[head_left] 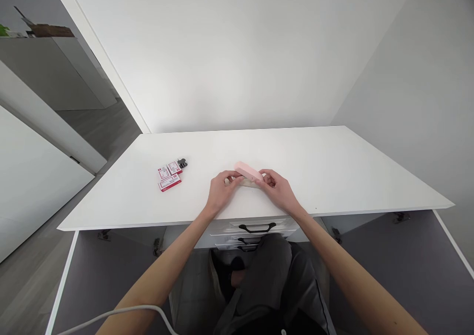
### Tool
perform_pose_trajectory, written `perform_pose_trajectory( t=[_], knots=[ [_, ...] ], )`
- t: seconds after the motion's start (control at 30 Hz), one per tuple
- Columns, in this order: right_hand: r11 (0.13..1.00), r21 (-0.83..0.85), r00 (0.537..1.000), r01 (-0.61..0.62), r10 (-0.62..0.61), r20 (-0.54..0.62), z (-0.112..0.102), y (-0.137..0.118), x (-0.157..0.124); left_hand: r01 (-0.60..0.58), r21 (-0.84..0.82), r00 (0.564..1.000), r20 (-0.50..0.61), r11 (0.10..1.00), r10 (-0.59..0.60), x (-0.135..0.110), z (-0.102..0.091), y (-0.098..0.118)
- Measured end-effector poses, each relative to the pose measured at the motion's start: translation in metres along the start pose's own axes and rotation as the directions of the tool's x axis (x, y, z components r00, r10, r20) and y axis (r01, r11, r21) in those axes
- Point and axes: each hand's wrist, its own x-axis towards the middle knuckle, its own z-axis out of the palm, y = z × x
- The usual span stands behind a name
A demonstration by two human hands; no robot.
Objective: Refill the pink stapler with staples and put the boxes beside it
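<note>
So the pink bar is right at the middle of the desk, tilted slantwise between both hands near the front side. The right hand has its fingers pinched around the near right end of it. The left hand has its fingers bent in with only a small gap, right at the other end, but I honestly can't tell if they've got the pink bar, the pale piece under it, or both. Can't tell whether those two are joined either.

What could go wrong, imo: it's all fingertip grip, so if one hand twists or pulls harder than the other, the bar could pop loose, or the pale piece could slip out underneath. The front edge is close, with the forearms crossing it, so something shooting toward the body could drop past the drawer handle to the floor. The white cable by the left forearm might snag on a big elbow swing, though I can't see where it runs.

Room-wise, the right side has loads of desk before its edge, and there's decent depth back to the wall. Left is tighter: the red-and-white boxes and a small dark item sit there, well apart from the left hand.
</note>
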Motion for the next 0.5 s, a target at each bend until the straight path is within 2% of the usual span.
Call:
perform_pose_trajectory(
  t=[0.17, 0.4, 0.5],
  knots=[
    [1.000, 0.000, 1.000, 0.015, -0.015, 0.010, -0.0005, 0.0052, 0.0014, 0.004, 0.001, 1.000, -0.031, 1.000, -0.004, -0.0018, -0.0012, -0.0001],
    [1.000, 0.009, 1.000, 0.013, -0.013, 0.018, -0.0009, 0.0020, 0.0003, -0.063, 0.067, 0.994, -0.080, 0.996, 0.069, -0.0034, 0.0002, 0.0006],
    [1.000, -0.002, 1.000, 0.009, -0.009, 0.016, -0.0016, 0.0006, 0.0001, -0.062, 0.080, 0.996, -0.067, 0.995, 0.067, -0.0029, 0.0009, -0.0012]
  ],
)
